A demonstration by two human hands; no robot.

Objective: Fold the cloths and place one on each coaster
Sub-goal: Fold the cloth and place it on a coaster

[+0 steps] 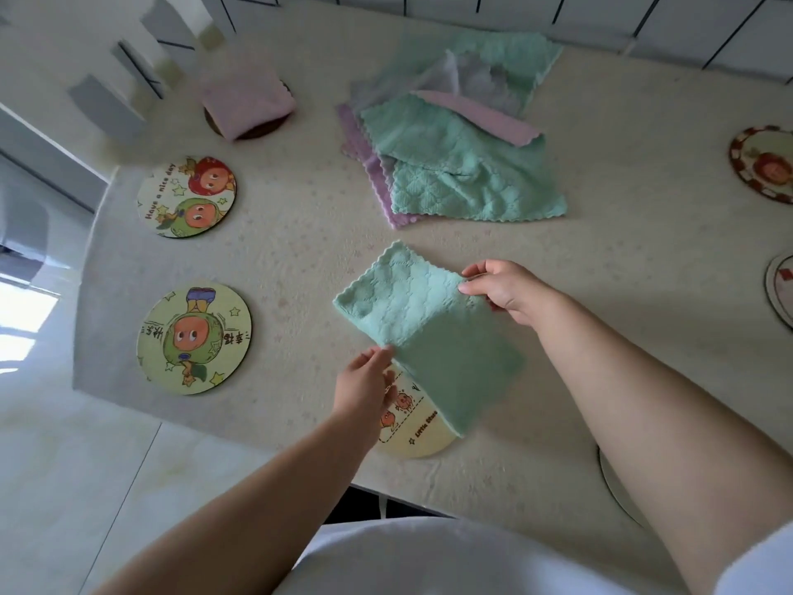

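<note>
— Head view: where's the green cloth point(422, 332)?

— Near the counter point(600, 259) front edge, half over a coaster point(414, 431). Left hand point(364, 386) fingers pinch its left edge, right hand point(504, 289) fingers pinch the far right corner.

— Open room?

— Bare counter between it and the cloth pile point(450, 139) (two coasters point(194, 337) left, one folded pink cloth point(246, 100) beyond).

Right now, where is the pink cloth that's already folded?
The folded pink cloth sits on a dark coaster at the table's far left, left of the cloth pile.
</note>
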